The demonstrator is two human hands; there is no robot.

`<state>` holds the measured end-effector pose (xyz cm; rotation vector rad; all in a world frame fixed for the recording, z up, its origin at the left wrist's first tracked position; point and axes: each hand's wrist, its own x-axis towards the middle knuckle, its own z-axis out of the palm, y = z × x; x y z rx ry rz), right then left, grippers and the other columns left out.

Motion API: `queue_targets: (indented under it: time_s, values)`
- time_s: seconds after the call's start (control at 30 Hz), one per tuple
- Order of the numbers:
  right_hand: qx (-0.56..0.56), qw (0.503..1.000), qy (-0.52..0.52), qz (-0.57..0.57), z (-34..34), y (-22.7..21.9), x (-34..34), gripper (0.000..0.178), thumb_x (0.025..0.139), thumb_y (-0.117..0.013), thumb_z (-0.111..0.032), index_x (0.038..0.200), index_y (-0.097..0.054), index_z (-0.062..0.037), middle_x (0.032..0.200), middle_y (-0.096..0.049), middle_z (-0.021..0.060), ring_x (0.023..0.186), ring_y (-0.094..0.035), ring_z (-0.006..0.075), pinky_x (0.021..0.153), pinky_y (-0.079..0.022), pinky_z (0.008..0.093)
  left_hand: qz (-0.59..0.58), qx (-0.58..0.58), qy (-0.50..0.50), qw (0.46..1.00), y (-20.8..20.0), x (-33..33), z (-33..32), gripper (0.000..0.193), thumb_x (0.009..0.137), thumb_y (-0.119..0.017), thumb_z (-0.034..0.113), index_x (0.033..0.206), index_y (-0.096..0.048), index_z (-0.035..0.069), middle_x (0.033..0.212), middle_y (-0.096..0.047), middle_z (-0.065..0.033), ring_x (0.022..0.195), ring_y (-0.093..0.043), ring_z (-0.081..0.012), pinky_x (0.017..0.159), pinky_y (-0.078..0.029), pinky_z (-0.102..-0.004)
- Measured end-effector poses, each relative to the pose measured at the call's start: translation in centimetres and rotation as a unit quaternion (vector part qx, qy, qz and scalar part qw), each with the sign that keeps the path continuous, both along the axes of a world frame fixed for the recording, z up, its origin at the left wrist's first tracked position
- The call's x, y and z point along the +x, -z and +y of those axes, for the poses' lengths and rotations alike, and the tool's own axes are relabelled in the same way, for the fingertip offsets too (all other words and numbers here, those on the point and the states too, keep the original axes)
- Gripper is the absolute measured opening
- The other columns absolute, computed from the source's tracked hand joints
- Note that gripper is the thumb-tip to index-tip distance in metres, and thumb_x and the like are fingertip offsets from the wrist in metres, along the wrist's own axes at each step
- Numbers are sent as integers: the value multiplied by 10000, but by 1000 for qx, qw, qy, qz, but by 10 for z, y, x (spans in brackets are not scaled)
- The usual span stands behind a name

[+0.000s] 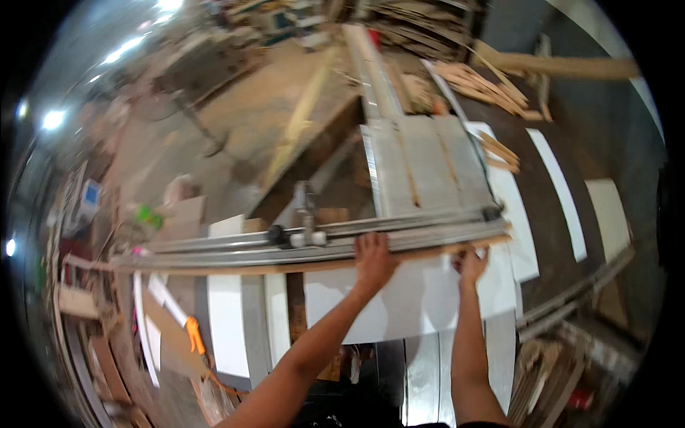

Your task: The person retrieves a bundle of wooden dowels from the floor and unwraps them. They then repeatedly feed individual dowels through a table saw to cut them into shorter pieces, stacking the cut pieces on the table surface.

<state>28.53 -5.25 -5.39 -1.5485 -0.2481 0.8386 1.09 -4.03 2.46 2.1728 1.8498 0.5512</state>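
Note:
A long metal rail fence runs from left to right ahead of me, with a thin wooden strip along its near side. Over the rail lie the fingers of my left hand, stretched out and pressing from above. Farther right, my right hand has its fingers bent at the strip's near edge; blur hides exactly what they pinch. Beneath both forearms a wide white panel lies flat, its far edge against the strip. A metal stop with a black knob sits on the rail left of my hands.
Grey slatted metal table extends beyond the rail. White strips and wood offcuts lie to the right. At the left are an orange air gun and another white panel. A long beam slants behind.

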Motion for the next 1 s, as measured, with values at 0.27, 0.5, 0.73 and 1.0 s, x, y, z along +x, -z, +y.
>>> queue_targets:
  time_s: [0.27, 0.5, 0.73, 1.0]
  values:
    - [-65, 988, 0, -142, 7, -6, 85, 973, 890, -742, -243, 1622, -122, -79, 776, -678, 160, 473, -588, 200, 368, -448, 311, -77, -34, 65, 994, -13, -44, -67, 835, 821, -802, 334, 1488, -378, 67, 1510, -399, -215, 1428, -351, -409, 1205, -245, -547]
    - [-32, 994, -18, -104, 9, -1, 89, 594, 889, -683, -119, 1376, -350, -52, 677, -636, 133, 427, -560, 192, 334, -401, 320, -176, -41, -128, 975, -19, -123, -234, 608, 834, -779, 279, 1352, -549, 58, 1391, -529, -197, 1348, -455, -404, 1142, -356, -499]
    - [-80, 987, -3, -136, -60, 32, 79, 471, 847, -697, -121, 1243, -463, -23, 578, -594, 135, 402, -541, 189, 315, -410, 337, -205, -48, -316, 925, -19, -186, -276, 549, 846, -737, 273, 1304, -550, 34, 1351, -547, -201, 1305, -498, -388, 1106, -408, -464]
    - [-32, 923, 42, -381, -187, -4, 39, 213, 809, -647, -55, 747, -576, 136, 750, -648, 227, 610, -645, 309, 481, -560, 422, -328, 17, -418, 847, 13, -254, -257, 714, 853, -774, 342, 1357, -454, -50, 1357, -510, -256, 1282, -512, -393, 1078, -432, -459]
